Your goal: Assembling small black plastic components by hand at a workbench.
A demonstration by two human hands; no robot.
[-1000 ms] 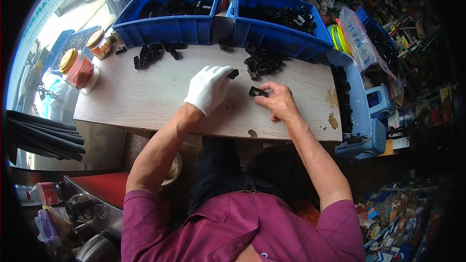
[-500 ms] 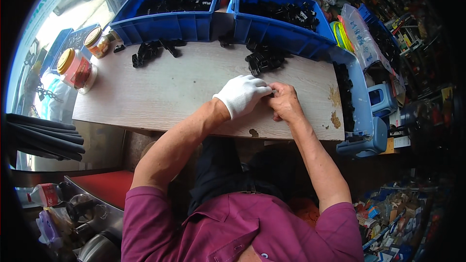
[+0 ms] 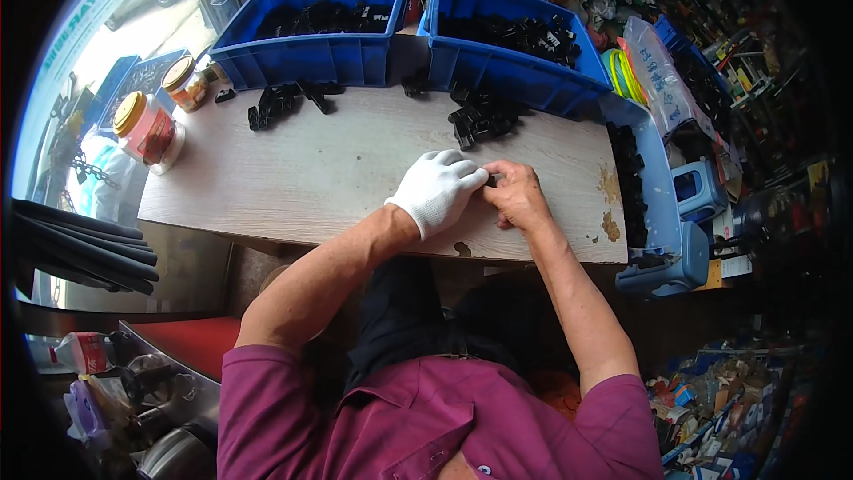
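My left hand point(image 3: 437, 193), in a white knit glove, meets my bare right hand point(image 3: 517, 196) above the table's front part. Between their fingertips shows a bit of a small black part point(image 3: 490, 181); the fingers cover most of it, so its exact kind is hidden. Both hands are closed around it. Just beyond them lies a heap of black plastic parts point(image 3: 480, 117) on the pale wooden table point(image 3: 293, 178). A second, smaller group of black parts point(image 3: 277, 105) lies farther left.
Two blue bins point(image 3: 302, 60) point(image 3: 515, 74) of black parts stand along the far edge. Two jars with yellow lids point(image 3: 149, 132) point(image 3: 184, 83) stand at the left. A lighter blue tub point(image 3: 659, 180) of black parts adjoins the right edge, near blue stools point(image 3: 697, 191).
Both hands stay together at the small black part, with slight finger shifts. The whole view has moved a little, so the table sits slightly lower.
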